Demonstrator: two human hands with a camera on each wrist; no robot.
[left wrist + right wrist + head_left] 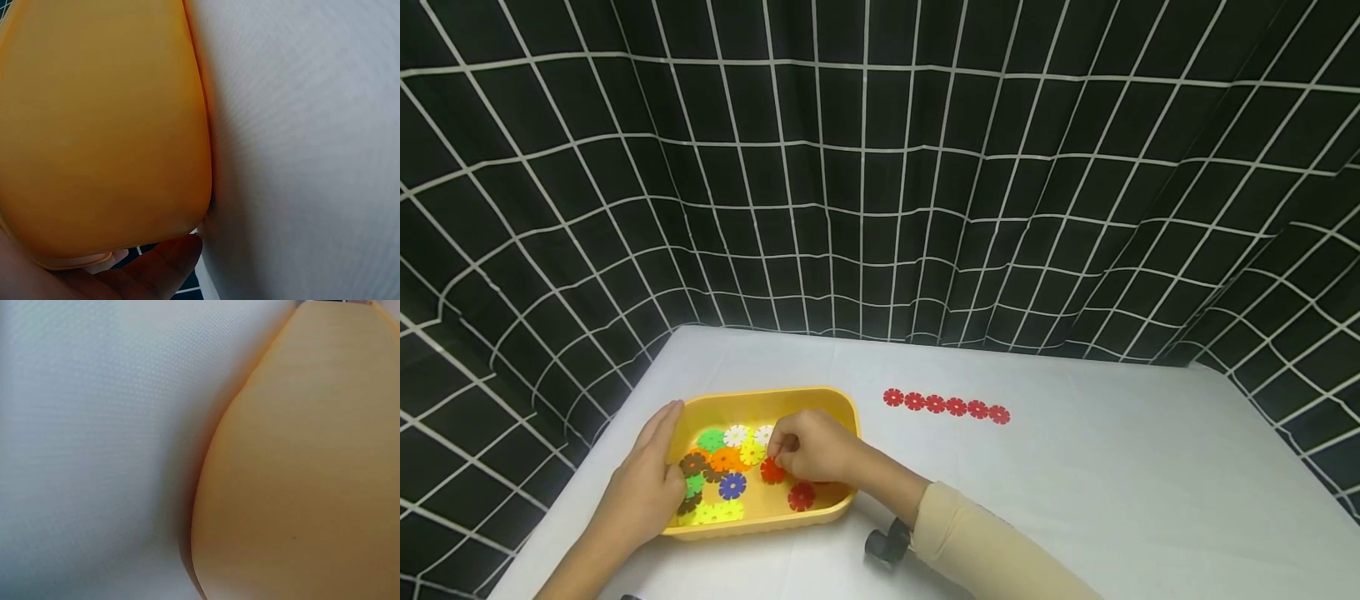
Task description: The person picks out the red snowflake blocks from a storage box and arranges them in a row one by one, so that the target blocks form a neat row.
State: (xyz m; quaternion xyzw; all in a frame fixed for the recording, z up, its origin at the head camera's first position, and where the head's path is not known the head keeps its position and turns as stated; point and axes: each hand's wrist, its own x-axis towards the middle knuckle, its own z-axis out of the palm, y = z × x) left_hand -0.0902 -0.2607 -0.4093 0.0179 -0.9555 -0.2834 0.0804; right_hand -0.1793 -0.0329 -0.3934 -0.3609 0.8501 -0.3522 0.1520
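A yellow plastic tray [760, 523] holds loose notched snowflake discs in several colours. My left hand [643, 487] grips the tray's left end, with the thumb at the rim and the fingers along the outside. In the left wrist view, fingers [159, 265] lie against the end of the tray wall [106, 137]. My right hand [812, 446] reaches over the right side into the tray, its thumb and fingertips pinching at a red snowflake disc [772, 472]. Another red disc [801, 497] lies nearer the tray's front right corner. The right wrist view shows only the tray's outer wall [300, 462] and cloth.
A row of several red discs [936, 404] lies on the white tablecloth [1112, 467] right of the tray. Inside the tray are green [711, 440], white [735, 435], orange [725, 458] and blue discs [732, 486]. A black gridded curtain [880, 183] stands behind.
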